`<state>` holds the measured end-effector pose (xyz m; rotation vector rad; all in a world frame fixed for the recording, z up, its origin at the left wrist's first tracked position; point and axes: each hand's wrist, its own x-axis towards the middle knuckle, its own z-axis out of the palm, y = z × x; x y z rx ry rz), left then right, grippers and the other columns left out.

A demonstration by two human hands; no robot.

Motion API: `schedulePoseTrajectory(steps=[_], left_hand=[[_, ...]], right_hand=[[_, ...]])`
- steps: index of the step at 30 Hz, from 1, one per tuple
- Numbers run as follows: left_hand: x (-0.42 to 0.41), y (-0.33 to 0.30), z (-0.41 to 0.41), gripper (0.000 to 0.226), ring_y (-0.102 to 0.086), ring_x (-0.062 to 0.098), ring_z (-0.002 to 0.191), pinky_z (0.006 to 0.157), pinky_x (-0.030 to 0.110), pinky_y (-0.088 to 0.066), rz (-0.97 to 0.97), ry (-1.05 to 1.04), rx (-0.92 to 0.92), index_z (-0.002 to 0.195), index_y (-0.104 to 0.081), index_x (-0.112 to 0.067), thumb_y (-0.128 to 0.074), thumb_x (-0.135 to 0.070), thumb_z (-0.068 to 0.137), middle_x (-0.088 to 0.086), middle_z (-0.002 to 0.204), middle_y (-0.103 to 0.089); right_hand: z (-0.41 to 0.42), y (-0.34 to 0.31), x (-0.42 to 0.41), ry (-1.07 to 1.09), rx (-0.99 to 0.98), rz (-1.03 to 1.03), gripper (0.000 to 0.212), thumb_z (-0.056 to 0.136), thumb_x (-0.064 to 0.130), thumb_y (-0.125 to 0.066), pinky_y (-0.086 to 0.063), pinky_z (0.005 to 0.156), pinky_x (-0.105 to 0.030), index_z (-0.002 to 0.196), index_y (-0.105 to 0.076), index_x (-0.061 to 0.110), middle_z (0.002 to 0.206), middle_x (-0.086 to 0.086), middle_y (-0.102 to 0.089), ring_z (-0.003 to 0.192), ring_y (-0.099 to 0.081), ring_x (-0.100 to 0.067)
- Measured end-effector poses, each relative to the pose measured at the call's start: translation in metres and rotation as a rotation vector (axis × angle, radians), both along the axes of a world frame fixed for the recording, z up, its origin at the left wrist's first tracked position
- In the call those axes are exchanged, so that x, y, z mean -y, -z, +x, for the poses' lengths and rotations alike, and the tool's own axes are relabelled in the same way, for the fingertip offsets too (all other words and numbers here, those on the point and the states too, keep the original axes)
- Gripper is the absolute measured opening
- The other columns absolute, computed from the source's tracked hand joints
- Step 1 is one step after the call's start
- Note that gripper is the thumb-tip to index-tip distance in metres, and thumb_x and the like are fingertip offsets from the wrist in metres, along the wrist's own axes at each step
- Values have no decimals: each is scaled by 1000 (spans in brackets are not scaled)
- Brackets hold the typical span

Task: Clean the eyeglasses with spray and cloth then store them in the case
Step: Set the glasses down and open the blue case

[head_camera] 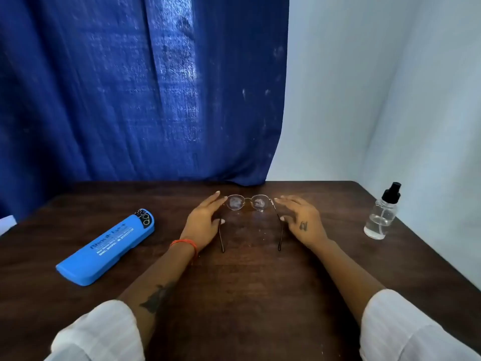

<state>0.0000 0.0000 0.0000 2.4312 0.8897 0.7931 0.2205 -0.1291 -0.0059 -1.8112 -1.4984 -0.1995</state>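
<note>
Thin-framed round eyeglasses (248, 202) stand on the dark wooden table (247, 282), temples unfolded toward me, both lenses smudged. My left hand (205, 222) lies just left of the frame with straight fingers, fingertips at the left hinge and thumb beside the left temple. My right hand (302, 220) mirrors it on the right, fingers spread near the right hinge, thumb by the right temple. Neither hand curls round the frame. A closed blue glasses case (106, 247) lies to the left. A clear spray bottle (382, 212) with a black nozzle stands at the right. No cloth is in view.
A blue curtain (135, 87) hangs behind the table's far edge, and a pale wall (377, 87) stands close at the back right. A white object (7, 224) shows at the left edge. The spray bottle stands near the table's right edge.
</note>
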Motion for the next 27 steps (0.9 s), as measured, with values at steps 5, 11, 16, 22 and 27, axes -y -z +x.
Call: schedulePoseTrajectory(steps=[5,11,16,22,27], left_hand=[[-7,4,4,34,-48,20,126,111,30,-31,36,-46,87,116,-62,-12,-60,-2,83,7,130,-58],[2,0,7,22,-60,19,108,98,19,-38,67,-103,239,103,-70,-10,-63,-5,83,9,113,-68],[26,-11,5,15,-62,10,91,86,12,-41,8,-89,350,96,-71,-9,-62,-8,84,3,99,-72],[74,-21,-8,14,-67,7,79,76,18,-53,-67,4,437,95,-69,-13,-64,-11,83,-2,88,-69],[112,-16,-18,14,-69,13,78,73,22,-57,-193,34,501,96,-69,-10,-64,-6,83,6,89,-70]], right_hand=[[1,-3,-15,-40,-14,37,25,78,-3,-69,-43,99,-31,100,-73,6,109,-12,-69,104,-64,-24],[-1,-2,-15,-21,-176,145,18,81,-2,-65,-47,90,-25,92,-75,7,104,-12,-71,94,-67,-19],[-6,-8,5,6,-284,214,10,80,3,-69,-47,77,-13,86,-75,8,88,1,-72,81,-69,-18],[-21,-15,63,-68,-595,275,16,82,-1,-66,-58,70,-24,89,-72,12,87,-9,-72,74,-70,-16],[-38,-7,110,-78,-693,242,12,83,-3,-64,-58,69,-23,91,-71,3,87,-13,-71,75,-69,-20]])
